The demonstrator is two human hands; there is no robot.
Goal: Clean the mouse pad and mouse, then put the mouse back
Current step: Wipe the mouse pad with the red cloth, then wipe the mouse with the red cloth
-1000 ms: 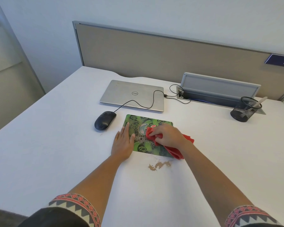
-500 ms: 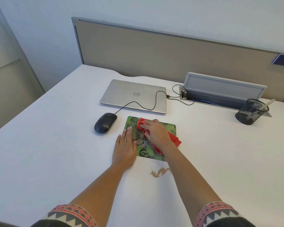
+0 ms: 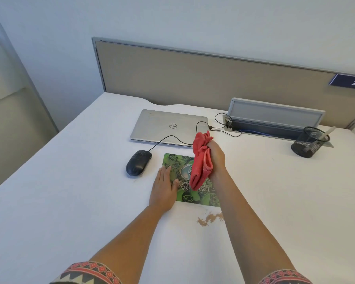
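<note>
A green patterned mouse pad (image 3: 182,160) lies flat on the white desk (image 3: 70,191). My left hand (image 3: 164,187) rests flat on the pad's left edge, fingers spread. My right hand (image 3: 217,158) is lifted above the pad and grips a bunched red cloth (image 3: 201,162), which hangs down in front of the pad's middle. A black wired mouse (image 3: 138,162) sits on the desk just left of the pad, apart from both hands. Its cable runs back over the laptop.
A shut silver laptop (image 3: 168,126) lies behind the pad. Brown crumbs (image 3: 210,218) are scattered on the desk in front of the pad. A black mesh pen cup (image 3: 309,142) stands at the right, by an open cable hatch (image 3: 275,117). A beige partition (image 3: 193,72) backs the desk.
My right hand was wiping the pad with the red cloth; it has now lifted off the pad with the cloth bunched and hanging. My left hand has stayed on the pad's left edge.
</note>
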